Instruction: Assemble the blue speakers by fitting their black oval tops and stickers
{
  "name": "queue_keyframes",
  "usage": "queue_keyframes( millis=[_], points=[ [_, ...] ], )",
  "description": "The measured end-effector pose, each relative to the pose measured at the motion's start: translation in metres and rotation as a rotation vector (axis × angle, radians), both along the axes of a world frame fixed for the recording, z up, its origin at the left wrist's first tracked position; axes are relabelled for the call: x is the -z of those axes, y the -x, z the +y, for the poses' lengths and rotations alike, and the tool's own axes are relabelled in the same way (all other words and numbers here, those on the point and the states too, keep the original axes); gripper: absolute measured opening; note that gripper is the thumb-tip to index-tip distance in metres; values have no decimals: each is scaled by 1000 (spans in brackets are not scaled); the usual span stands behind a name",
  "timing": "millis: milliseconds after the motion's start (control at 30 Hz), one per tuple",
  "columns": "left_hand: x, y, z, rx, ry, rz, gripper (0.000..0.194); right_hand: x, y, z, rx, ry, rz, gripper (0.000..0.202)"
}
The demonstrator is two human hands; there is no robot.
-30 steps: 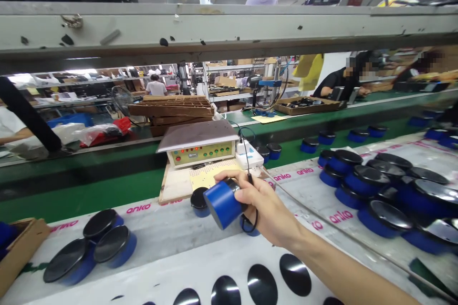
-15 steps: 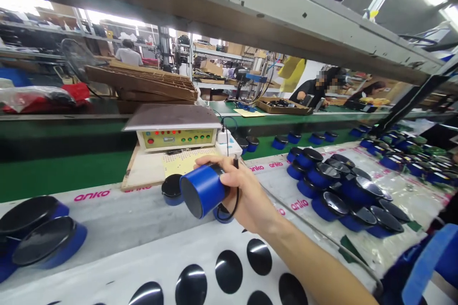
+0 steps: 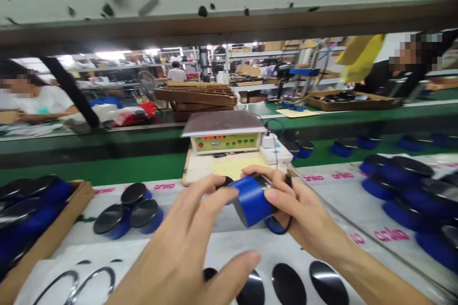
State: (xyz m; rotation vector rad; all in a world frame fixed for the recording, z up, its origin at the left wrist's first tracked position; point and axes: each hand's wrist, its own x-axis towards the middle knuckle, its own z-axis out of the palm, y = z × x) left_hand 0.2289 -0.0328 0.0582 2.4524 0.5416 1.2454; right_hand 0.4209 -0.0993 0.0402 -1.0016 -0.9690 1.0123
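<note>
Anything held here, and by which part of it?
The right hand holds a short blue cylinder by its glossy black end; whether the open left hand touches it cannot be told.

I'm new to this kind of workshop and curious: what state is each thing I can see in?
Blue can: held, tilted.
Right hand: closed around the blue can.
Left hand: open, fingers spread.
Control box: red lights lit.
Carton: open-topped, holding more cans.
Three cans: standing upright.
Black discs: lying flat.
Fan: too blurred to tell if running.
</note>
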Motion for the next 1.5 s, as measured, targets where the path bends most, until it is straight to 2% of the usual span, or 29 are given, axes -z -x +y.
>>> queue_keyframes(
  millis=[100,233,333,900,1067,1167,1300,1400,1500],
  points=[
    [-4,-5,8,-5,-49,218,74,6,3,-2,-41,-33,-94,30],
    [2,-13,10,11,19,390,75,5,5,-3,-115,-67,-149,28],
    [3,-13,10,0,51,412,71,1,4,-3,-137,-90,-152,31],
    [9,-19,13,-7,151,423,63,7,2,-4,17,-50,-386,34],
    [12,-20,14,5,183,437,62,8,4,-4,83,-42,-491,24],
    [16,-22,10,31,131,380,76,9,8,-4,81,-14,-580,16],
    [15,-27,7,75,105,363,96,8,14,-5,10,11,-730,28],
    [11,-28,23,63,178,440,89,2,9,-3,48,-25,-747,38],
    [17,-20,61,-158,249,511,72,-9,-5,-4,167,-20,-637,34]
  ],
)
